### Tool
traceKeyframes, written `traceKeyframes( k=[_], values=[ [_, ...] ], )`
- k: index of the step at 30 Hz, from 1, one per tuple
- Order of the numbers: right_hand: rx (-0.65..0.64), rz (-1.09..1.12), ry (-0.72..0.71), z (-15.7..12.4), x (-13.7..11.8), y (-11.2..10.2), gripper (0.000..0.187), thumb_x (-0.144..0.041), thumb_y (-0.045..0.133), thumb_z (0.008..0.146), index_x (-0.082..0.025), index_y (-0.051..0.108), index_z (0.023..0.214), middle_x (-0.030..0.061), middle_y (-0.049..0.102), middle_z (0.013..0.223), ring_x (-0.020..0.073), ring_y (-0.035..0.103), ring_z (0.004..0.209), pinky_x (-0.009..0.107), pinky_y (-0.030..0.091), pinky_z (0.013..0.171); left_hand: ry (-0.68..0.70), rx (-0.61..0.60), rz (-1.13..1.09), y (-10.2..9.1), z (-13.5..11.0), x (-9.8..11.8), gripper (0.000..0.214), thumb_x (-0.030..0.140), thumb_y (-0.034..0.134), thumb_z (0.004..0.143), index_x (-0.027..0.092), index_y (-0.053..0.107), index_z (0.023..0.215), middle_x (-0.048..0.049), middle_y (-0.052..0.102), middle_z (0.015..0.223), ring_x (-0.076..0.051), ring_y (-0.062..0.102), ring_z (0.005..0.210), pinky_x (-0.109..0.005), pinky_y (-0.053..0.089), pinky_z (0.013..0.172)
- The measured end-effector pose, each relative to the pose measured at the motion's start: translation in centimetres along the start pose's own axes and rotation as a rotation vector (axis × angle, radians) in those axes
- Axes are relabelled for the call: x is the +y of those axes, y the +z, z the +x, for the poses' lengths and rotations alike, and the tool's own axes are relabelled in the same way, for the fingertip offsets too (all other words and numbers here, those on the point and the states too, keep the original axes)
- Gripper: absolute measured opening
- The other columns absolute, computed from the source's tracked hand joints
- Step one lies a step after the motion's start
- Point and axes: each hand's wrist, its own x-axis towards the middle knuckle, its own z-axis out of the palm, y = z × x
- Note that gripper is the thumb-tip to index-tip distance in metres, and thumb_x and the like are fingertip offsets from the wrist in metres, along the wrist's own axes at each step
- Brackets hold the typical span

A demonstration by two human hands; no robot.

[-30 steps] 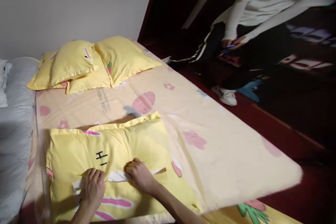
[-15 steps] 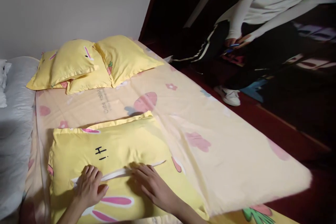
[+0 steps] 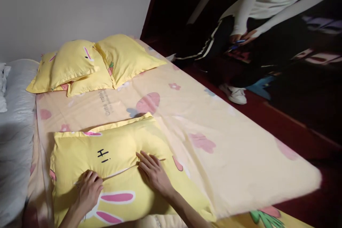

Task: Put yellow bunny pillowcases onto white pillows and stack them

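A yellow pillowcase (image 3: 117, 153) with a pillow filling it lies on the bed in front of me, printed with "Hi" and pink-and-white rabbit ears. Across its middle runs a slit whose white inside shows as a thin line between my hands. My left hand (image 3: 90, 190) is closed on the slit's left part, fingers curled over the cloth. Further right, my right hand (image 3: 155, 172) grips the flap's edge with its fingers bent over the fabric, which creases at the fingertips. Both thumbs are mostly hidden.
Several yellow pillows (image 3: 74, 62) are piled at the bed's far end by the wall. A grey quilt-like bundle (image 3: 16, 142) runs along the left. The patterned bed sheet (image 3: 227, 142) extends right to the bed's edge. Beyond it a person (image 3: 267, 10) holds a small blue object.
The slit has narrowed, with less white inside showing. My right hand has shifted slightly up and right onto the upper flap; my left hand's fingers have curled in more.
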Motion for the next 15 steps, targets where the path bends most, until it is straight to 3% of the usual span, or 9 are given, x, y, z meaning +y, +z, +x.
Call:
traceKeyframes(
  k=[3, 6, 12, 15],
  values=[
    [0.048, 0.06, 0.04, 0.2, 0.2, 1.8, 0.027, -0.019, 0.043, 0.099, -0.021, 0.068, 0.091, 0.0084, 0.074, 0.106, 0.0221, 0.065, 0.106, 0.037, 0.044, 0.093, -0.047, 0.126, 0.085, 1.1, 0.2, -0.4, 0.025, 0.013, 0.043, 0.094, 0.022, 0.063, 0.083, -0.0015, 0.066, 0.087, -0.017, 0.061, 0.085, -0.029, 0.044, 0.074],
    [0.004, 0.111, 0.129, 0.7, 0.2, 2.5, 0.033, -0.024, 0.038, 0.101, -0.02, 0.067, 0.085, 0.0074, 0.073, 0.085, 0.0198, 0.067, 0.082, 0.034, 0.047, 0.079, -0.156, 0.202, 0.162, 2.3, 1.6, -0.6, 0.029, 0.015, 0.039, 0.097, 0.023, 0.065, 0.09, -0.0028, 0.07, 0.088, -0.015, 0.066, 0.081, -0.025, 0.043, 0.068],
    [-0.084, 0.122, 0.212, 3.7, 0.4, 2.3, 0.04, -0.03, 0.033, 0.103, -0.018, 0.067, 0.087, 0.0058, 0.069, 0.068, 0.0175, 0.061, 0.059, 0.03, 0.044, 0.063, -0.424, 0.019, 0.127, 1.5, 5.8, -0.1, 0.03, 0.022, 0.037, 0.1, 0.023, 0.066, 0.099, -0.0016, 0.07, 0.073, -0.017, 0.07, 0.074, -0.025, 0.042, 0.061],
    [-0.135, 0.15, 0.171, 4.7, 0.6, 0.8, 0.039, -0.033, 0.034, 0.102, -0.021, 0.067, 0.085, 0.0043, 0.069, 0.071, 0.0173, 0.062, 0.06, 0.029, 0.045, 0.061, -0.355, 0.051, 0.072, 0.7, 4.9, -0.4, 0.029, 0.024, 0.038, 0.099, 0.023, 0.066, 0.093, -0.0012, 0.07, 0.076, -0.016, 0.069, 0.074, -0.024, 0.042, 0.062]
  ],
)
